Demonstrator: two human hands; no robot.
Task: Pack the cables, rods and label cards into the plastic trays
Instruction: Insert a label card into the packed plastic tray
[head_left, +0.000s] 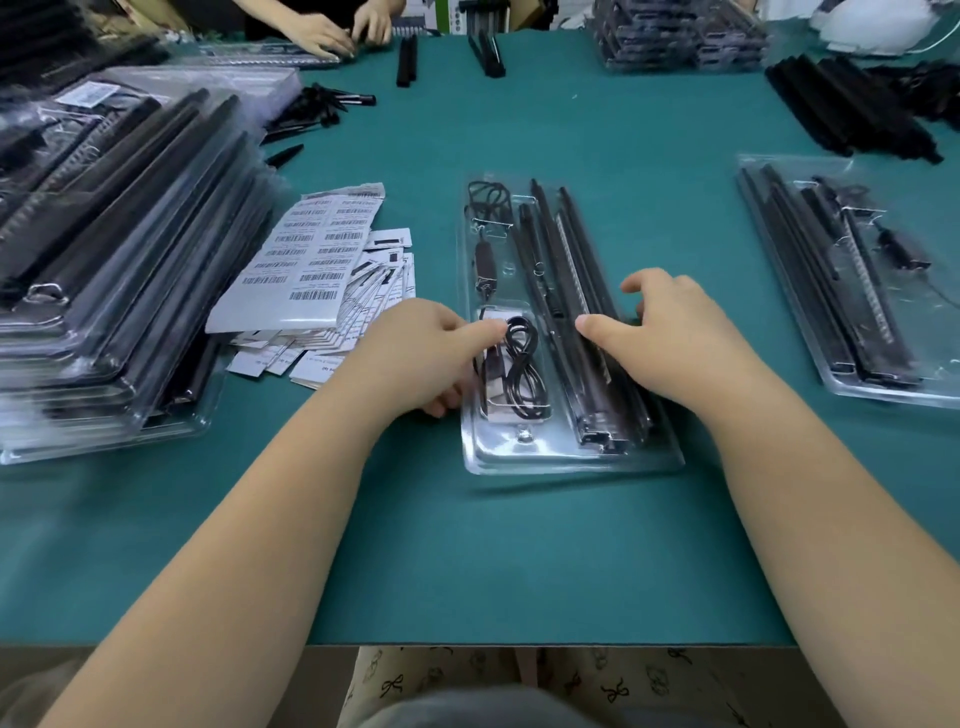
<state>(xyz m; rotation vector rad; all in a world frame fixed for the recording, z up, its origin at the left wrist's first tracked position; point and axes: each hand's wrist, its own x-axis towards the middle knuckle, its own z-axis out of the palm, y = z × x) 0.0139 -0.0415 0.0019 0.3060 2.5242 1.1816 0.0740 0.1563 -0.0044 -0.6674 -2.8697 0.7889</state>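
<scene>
- The left hand (423, 353) covers the near-left edge of the clear tray (566, 457); its fingertips are hidden.
- The stack of filled trays (119, 270) is blurred and cut off at the left edge.
- Print on the barcode sheet (306, 270) is too small to read.
- The second tray (878, 389) runs off the right edge, perhaps holding a cable.
</scene>
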